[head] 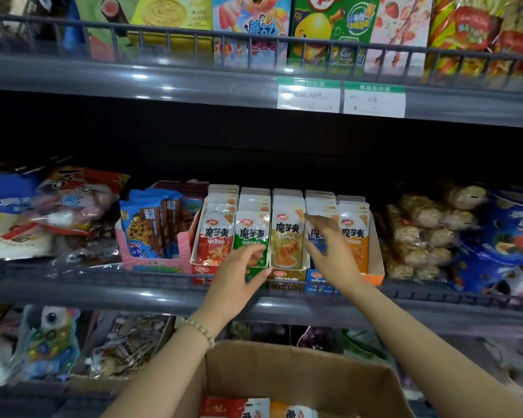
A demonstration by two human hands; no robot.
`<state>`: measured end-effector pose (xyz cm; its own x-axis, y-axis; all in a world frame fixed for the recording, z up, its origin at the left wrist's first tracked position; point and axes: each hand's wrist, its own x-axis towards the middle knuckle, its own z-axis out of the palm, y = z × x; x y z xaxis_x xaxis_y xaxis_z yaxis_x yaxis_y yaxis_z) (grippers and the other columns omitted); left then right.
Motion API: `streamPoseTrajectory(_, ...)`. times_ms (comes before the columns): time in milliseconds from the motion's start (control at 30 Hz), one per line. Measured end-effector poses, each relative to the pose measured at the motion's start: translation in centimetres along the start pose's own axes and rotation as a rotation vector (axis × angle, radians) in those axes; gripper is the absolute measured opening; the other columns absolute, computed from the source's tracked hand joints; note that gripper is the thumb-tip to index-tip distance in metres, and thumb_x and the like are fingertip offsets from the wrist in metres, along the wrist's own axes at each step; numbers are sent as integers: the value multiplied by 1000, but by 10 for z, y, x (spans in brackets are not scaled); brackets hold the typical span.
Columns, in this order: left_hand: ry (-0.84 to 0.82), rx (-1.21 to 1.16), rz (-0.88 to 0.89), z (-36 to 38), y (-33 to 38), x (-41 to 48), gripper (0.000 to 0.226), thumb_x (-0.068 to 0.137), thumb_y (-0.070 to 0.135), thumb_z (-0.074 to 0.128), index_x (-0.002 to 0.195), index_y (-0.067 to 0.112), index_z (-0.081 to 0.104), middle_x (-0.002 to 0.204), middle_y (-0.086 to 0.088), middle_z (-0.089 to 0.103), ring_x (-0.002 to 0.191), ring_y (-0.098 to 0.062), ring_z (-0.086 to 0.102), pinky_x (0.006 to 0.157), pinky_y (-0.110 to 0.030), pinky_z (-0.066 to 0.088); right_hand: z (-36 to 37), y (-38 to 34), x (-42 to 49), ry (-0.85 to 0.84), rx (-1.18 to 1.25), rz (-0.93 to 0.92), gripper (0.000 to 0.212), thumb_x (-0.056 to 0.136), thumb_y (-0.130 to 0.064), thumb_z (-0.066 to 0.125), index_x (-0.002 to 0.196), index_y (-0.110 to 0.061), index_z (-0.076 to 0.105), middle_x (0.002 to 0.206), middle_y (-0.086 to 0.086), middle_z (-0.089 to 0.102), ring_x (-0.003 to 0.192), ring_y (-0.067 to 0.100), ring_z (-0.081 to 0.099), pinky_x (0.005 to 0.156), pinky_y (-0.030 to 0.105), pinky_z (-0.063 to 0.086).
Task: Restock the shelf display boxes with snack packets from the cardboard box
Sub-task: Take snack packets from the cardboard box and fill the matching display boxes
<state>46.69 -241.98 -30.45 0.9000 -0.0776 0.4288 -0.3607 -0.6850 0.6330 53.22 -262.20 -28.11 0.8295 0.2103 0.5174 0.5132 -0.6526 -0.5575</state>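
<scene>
Five rows of snack packets (pixel 287 233) stand near full in the display boxes (pixel 375 260) at centre. The cardboard box (pixel 284 366) at 6 o'clock holds a few more, so restocking is judged almost done.

Left hand (pixel 239 279) curls at the front green packet (pixel 249 233); grip cannot be told. Right hand (pixel 332 251), fingers straight, lies against the blue row (pixel 320 203).

Shelf rail (pixel 133 276) and upper shelf (pixel 194 82) bound the approach, with ample headroom.

Long grey metal shelves (pixel 163 82) sit one above another, with thin grey wire rails (pixel 194 36) in front. Two white and green paper price tags (pixel 310 96) stick on the top one.
</scene>
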Motion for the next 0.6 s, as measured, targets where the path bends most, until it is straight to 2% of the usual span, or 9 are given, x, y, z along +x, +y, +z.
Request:
streamPoseTrajectory(67,34,-20,17,-2,0,-22,44,89,38,58,131,27,49,120,18,54,113,4,46,100,-16,34,-5,-9,-34,-57,26,-11,45,95,-24,54,138,-28,42,139,-11,41,124,-1,36,97,7,32)
streamPoseTrajectory(133,-3,-64,-1,1,-3,-51,40,89,38,58,128,32,49,115,21,56,109,8,48,97,-14,37,-5,-12,-74,-134,63,-4,45,94,-23,55,136,-32,43,139,-15,39,129,-2,33,107,14,27)
streamPoseTrajectory(200,-89,-65,-38,10,-13,-83,38,88,40,58,125,38,48,110,26,55,104,9,51,92,-13,43,1,-6,-113,-187,85,-7,42,93,-21,58,132,-32,48,138,-13,44,127,2,41,105,20,36)
streamPoseTrajectory(233,-148,-31,-56,16,-18,-98,39,87,42,58,125,41,47,108,27,55,101,9,53,89,-15,46,5,-2,-133,-210,100,12,40,92,-21,58,129,-32,50,135,-12,47,121,2,47,101,20,41)
streamPoseTrajectory(300,-289,53,-99,29,-30,-125,39,87,46,57,125,41,48,110,26,56,96,7,57,85,-19,51,19,6,-174,-285,117,85,35,92,-22,59,124,-34,52,128,-15,50,115,-3,49,99,16,41)
streamPoseTrajectory(367,-451,94,-154,43,-40,-144,38,88,45,56,125,36,50,118,21,57,102,4,56,88,-20,50,36,15,-207,-378,111,166,30,91,-25,60,119,-33,55,123,-16,52,114,-5,48,100,13,38)
streamPoseTrajectory(433,-586,129,-204,58,-49,-155,39,91,44,55,127,31,50,125,13,56,108,-1,54,91,-23,48,54,28,-230,-475,128,262,26,92,-25,60,117,-28,58,118,-14,52,112,0,50,99,15,40)
streamPoseTrajectory(533,-693,188,-324,82,-64,-163,45,94,45,49,133,23,46,133,4,51,114,-11,53,95,-27,45,80,52,-252,-556,195,523,27,92,-22,61,118,-20,57,119,-3,51,105,9,52,91,21,46)
streamPoseTrajectory(600,-730,219,-383,96,-74,-171,51,95,49,43,137,20,42,139,1,47,123,-15,48,102,-31,40,93,67,-264,-548,204,707,32,90,-18,63,121,-14,55,125,4,52,110,15,52,89,24,46)
